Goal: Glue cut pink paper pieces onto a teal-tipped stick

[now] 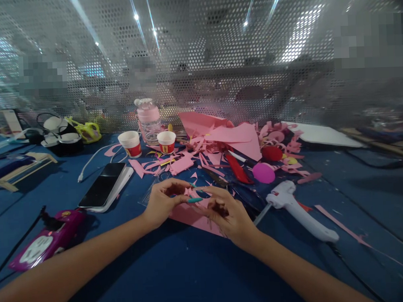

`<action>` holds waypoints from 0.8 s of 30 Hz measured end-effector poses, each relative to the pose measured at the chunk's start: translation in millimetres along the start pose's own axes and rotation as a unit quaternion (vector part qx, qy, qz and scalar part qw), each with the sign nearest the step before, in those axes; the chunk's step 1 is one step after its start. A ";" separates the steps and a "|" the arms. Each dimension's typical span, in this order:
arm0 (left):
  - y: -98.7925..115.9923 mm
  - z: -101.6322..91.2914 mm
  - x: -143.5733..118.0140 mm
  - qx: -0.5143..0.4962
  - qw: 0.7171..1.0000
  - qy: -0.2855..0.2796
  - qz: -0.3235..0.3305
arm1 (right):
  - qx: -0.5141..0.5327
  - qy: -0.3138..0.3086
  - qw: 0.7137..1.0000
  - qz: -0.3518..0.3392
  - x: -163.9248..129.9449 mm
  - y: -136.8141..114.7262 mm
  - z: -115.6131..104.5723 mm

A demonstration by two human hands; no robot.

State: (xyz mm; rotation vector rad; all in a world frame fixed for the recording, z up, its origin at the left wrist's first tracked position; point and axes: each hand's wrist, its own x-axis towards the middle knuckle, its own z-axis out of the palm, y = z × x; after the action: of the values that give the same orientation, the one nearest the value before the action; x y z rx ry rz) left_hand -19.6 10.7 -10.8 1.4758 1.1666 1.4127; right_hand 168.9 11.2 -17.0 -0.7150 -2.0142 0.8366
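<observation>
My left hand (166,200) pinches a small pink cut piece (191,193) between thumb and forefinger, with long teal nails showing. Meeting it from the other side, my right hand (229,216) has its fingers closed at the same piece. Its exact shape is partly covered by my fingers. Below both hands lies a flat pink sheet (199,220) on the blue table (153,276). A white glue gun (299,211) rests just right of my right hand, its cord running toward the front edge.
Behind my hands spreads a heap of pink scraps (182,164) with a red-handled tool (238,168). Two paper cups (130,142) and a pink-lidded bottle (149,119) stand at the back. Leftward lie a phone (102,185) and a purple power strip (47,240). A perforated screen (198,72) closes the far side.
</observation>
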 end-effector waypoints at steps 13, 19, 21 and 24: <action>-4.5 1.2 4.2 -0.036 0.999 -0.002 0.027 | 0.237 0.053 0.953 0.184 6.3 -11.3 1.6; -7.6 -3.1 3.4 0.108 0.980 0.053 0.160 | 0.303 0.067 0.921 0.236 11.6 -13.2 1.2; -4.6 -4.3 2.1 0.155 0.966 0.052 0.199 | 0.303 0.059 0.920 0.240 12.2 -14.1 0.9; -0.6 -5.5 1.0 0.188 0.953 0.044 0.236 | 0.308 0.040 0.919 0.242 12.0 -14.8 1.3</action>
State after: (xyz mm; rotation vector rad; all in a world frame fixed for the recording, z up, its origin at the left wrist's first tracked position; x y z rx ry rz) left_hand -25.2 11.5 -10.6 2.0824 1.2384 1.6443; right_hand 159.1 10.4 -0.6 -0.8584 -1.3750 1.6068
